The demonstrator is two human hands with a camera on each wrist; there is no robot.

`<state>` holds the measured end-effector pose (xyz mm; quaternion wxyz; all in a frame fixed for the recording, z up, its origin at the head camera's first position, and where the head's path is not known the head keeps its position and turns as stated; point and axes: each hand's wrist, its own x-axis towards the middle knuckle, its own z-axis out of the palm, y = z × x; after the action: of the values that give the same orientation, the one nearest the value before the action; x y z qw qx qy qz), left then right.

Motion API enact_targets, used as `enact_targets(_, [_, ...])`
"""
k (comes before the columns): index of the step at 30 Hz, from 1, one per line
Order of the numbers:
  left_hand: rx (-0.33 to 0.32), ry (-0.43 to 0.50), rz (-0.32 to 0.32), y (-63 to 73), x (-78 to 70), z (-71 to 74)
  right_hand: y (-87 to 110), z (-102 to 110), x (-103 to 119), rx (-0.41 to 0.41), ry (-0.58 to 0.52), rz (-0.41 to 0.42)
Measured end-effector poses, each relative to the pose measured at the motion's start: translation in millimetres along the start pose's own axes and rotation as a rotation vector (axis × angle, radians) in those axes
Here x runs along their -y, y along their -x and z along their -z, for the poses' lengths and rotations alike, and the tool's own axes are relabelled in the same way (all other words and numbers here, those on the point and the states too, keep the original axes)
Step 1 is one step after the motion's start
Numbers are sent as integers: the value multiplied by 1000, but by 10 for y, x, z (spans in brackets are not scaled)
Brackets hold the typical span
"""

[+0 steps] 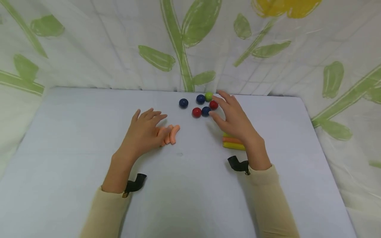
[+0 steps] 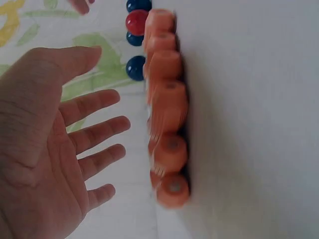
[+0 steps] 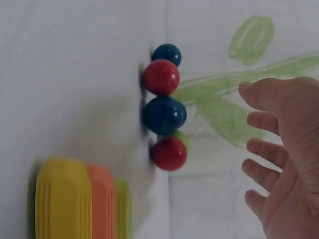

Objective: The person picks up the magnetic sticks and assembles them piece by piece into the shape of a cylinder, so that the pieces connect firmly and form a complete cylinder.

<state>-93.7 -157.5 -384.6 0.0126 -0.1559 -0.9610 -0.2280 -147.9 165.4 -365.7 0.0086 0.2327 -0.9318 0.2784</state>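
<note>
- Left hand [image 1: 144, 132]: palm down over the table [image 1: 181, 191], the thumb and fingers held apart from one another, gripping nothing.
- Orange curved pieces [image 1: 175, 135]: a row of six at the left hand's 3 o'clock, partly under its thumb in the head view; the left wrist view shows a gap between them and the fingers.
- Right hand [image 1: 233, 119]: held above the table, fingers spread and slightly bent, thumb apart, pinching nothing; the right wrist view shows it clear of the balls.
- Balls: six, at the right hand's 10 o'clock. Around the nearer red ball [image 1: 196, 112], a blue ball [image 1: 206, 111] sits at 3 o'clock, the other red ball [image 1: 213, 104] at 2, the green ball [image 1: 209, 96] between 1 and 2, another blue ball [image 1: 200, 99] between 12 and 1, the last blue ball [image 1: 183, 103] at 10.
- Sticks [image 1: 233, 146]: yellow, orange and yellow-green, side by side at the right hand's 6 o'clock, partly hidden beneath it.
</note>
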Motion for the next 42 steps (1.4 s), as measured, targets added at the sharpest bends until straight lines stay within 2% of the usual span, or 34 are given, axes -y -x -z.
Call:
enact_targets(7, [53,29,-8,-171,-208,-108,-137,-150,131,-17,-41,-42])
enact_targets(11, [71,-15,-20,-199,-293,-144,-227,-269,198,-2,-5,9])
enact_targets(17, [57,-52,-38,-107,-255,-187,-294,-467,245,-27,117,56])
enact_targets(21, [55,-54,-51,-113,-230,-187,-313,-520,270,-56,181,74])
enact_targets(29, [88,-70,-70,-174,-300,-268,-250,-543,217,-15,300,-20])
enact_targets(36, [56,-85,-64,-146,-347,-273,-276,-579,215,-39,259,43])
enact_targets(42, [24,-128,-114,-146,-367,-303,-301,-607,235,-28,208,89])
